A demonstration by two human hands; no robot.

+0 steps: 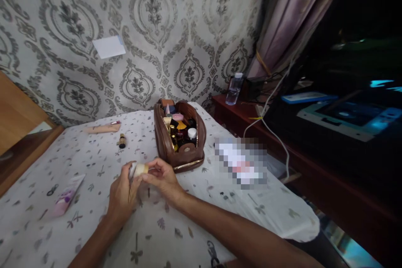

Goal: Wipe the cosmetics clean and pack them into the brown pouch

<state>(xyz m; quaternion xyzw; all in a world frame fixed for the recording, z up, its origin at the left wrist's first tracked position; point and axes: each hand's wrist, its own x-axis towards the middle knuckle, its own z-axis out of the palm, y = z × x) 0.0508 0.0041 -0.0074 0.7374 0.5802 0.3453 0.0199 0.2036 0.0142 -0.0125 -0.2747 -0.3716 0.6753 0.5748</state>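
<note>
Above the patterned white sheet, my left hand (121, 192) and my right hand (166, 181) are both closed around a small cream-coloured jar (141, 170). The left fingers grip its whitish end, and the right fingertips pinch the yellowish end. Just beyond them stands a brown zip-up cosmetics bag (162, 144), unzipped and full of several bottles and jars, one of them with a white cap (191, 134). Left of the bag lies a small dark bottle with a gold part (122, 140). A pink-and-white squeeze tube (66, 197) rests farther left, near a beige flat item (102, 128).
The sheet-covered surface (176, 234) meets a patterned wall at the back. A wooden board (21, 113) borders the left. On the right, a dark red table (220, 106) carries a clear bottle (234, 91); a white cable (279, 134) hangs down. A blurred-out item (241, 163) lies right of the bag.
</note>
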